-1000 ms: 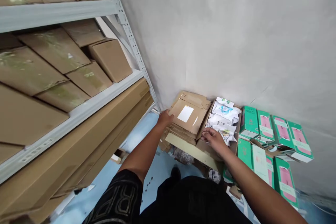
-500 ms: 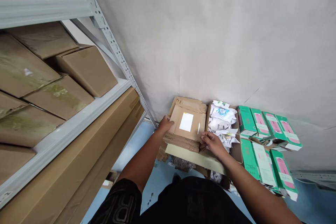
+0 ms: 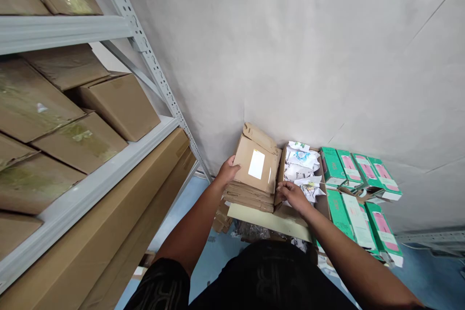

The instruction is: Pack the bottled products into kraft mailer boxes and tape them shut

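Observation:
My left hand [image 3: 227, 171] grips the left edge of a flattened cardboard box [image 3: 241, 155] with a white label [image 3: 256, 163]. This piece lies on top of a stack of flattened cardboard [image 3: 250, 197], its left side lifted and tilted. My right hand [image 3: 293, 195] is at the stack's right side, by the near wall of an open carton [image 3: 324, 210]. Its fingers are curled together; what they hold, if anything, is hidden. Crumpled white printed paper [image 3: 301, 159] fills that carton.
Green and pink boxes [image 3: 337, 218] stand in two rows to the right. A metal rack [image 3: 160, 128] loaded with brown cartons [image 3: 119, 101] rises at the left, long cartons [image 3: 109, 232] below its shelf. A pale wall [image 3: 290, 48] closes the back.
The top flattened box has tilted up on its left and turned a little clockwise in my left hand. My right hand has stayed near the stack's right edge. The view has shifted slightly.

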The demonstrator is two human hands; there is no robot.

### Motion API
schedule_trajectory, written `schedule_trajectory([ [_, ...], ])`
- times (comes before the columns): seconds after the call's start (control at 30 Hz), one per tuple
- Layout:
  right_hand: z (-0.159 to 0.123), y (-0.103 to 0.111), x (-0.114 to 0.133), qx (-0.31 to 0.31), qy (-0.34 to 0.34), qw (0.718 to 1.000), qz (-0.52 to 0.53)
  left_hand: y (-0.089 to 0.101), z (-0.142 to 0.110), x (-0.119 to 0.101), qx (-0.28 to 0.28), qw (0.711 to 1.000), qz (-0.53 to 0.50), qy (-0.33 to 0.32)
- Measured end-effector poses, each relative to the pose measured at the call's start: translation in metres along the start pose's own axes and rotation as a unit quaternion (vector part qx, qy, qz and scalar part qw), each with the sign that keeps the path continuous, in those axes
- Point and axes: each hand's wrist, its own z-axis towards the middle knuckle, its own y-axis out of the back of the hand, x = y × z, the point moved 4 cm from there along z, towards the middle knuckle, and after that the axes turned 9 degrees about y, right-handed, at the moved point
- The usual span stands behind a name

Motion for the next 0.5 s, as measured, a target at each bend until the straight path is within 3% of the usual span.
schedule_trajectory([
  [0.13,0.000,0.003,0.013,-0.040,0.004,0.999,0.003,0.011,-0.029,-0.040,0.046,0.996,0.025,-0.073],
  [0.27,-0.003,0.011,0.033,-0.119,0.072,0.988,0.061,0.019,-0.051,-0.075,0.112,0.988,-0.017,-0.102],
  [0.4,-0.015,0.029,0.052,-0.162,0.118,0.966,0.165,0.009,-0.055,-0.087,0.172,0.980,-0.005,-0.100],
  [0.5,-0.027,0.058,0.063,-0.226,0.149,0.937,0.222,-0.011,-0.054,-0.086,0.214,0.971,0.029,-0.101],
])
